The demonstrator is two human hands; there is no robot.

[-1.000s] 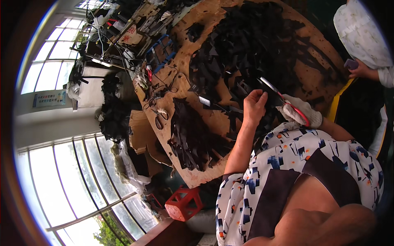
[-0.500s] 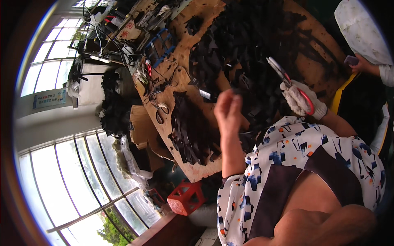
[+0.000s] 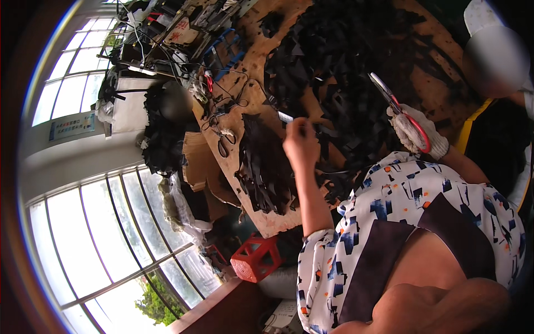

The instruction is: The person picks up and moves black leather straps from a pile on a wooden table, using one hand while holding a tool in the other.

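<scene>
In my gloved right hand point(image 3: 410, 129) are red-handled scissors point(image 3: 384, 89), blades pointing up and away over a large heap of black cut pieces point(image 3: 311, 50) on the wooden table point(image 3: 250, 220). My bare left hand point(image 3: 301, 139) is curled at the heap's left side, just below a small white-labelled object point(image 3: 285, 116); what its fingers hold, if anything, is hidden. A separate bundle of black strips point(image 3: 258, 167) lies left of it. Dark-handled scissors point(image 3: 225, 142) rest near the table's left edge, by tangled cords.
A co-worker point(image 3: 492, 61) is at upper right. Cluttered equipment point(image 3: 178, 33) and a blue rack point(image 3: 222, 55) stand at the table's far left corner. Left are cardboard point(image 3: 194, 158) and dark piled material point(image 3: 158, 139) near windows; a red plastic stool point(image 3: 250, 261) stands below the table's edge.
My left hand has moved left from near the scissors toward the white-labelled object. My right hand has lifted the scissors slightly right, away from it. The co-worker has leaned further into view.
</scene>
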